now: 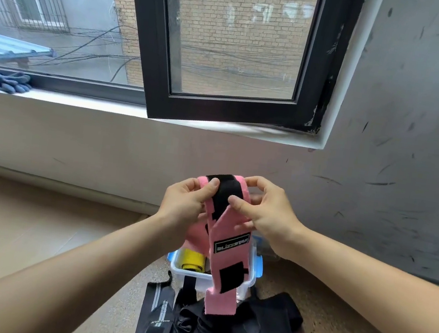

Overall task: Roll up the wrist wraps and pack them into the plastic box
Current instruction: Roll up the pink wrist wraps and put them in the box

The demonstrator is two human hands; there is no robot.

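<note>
both my hands are closed on the top end of the pink elastic wrist wrap with black velcro patches (226, 251). my left hand (185, 203) has its thumb pressed on the black patch with the fingers curled behind, and my right hand (267, 217) pinches the opposite edge. the rest of the band hangs straight down in front of the clear plastic box with blue latches (179, 273), its tail reaching the heap of black wraps (219, 331) on the floor.

i think the first turn is where it can go wrong. if my thumbs fold unevenly, the roll will cone out sideways and come out too fat to sit beside the yellow rolled wrap (194, 262) already in the box. the velcro could also grab the fabric early and lock in a crooked turn, and the dangling tail might snag on the black pile and drag a strap along.

the box sits on a speckled brownish floor (332, 321) below a scuffed grey wall (408, 163). above is a black-framed window (221, 105), swung open, with brick outside and blue-grey gloves (6, 82) on the sill.
</note>
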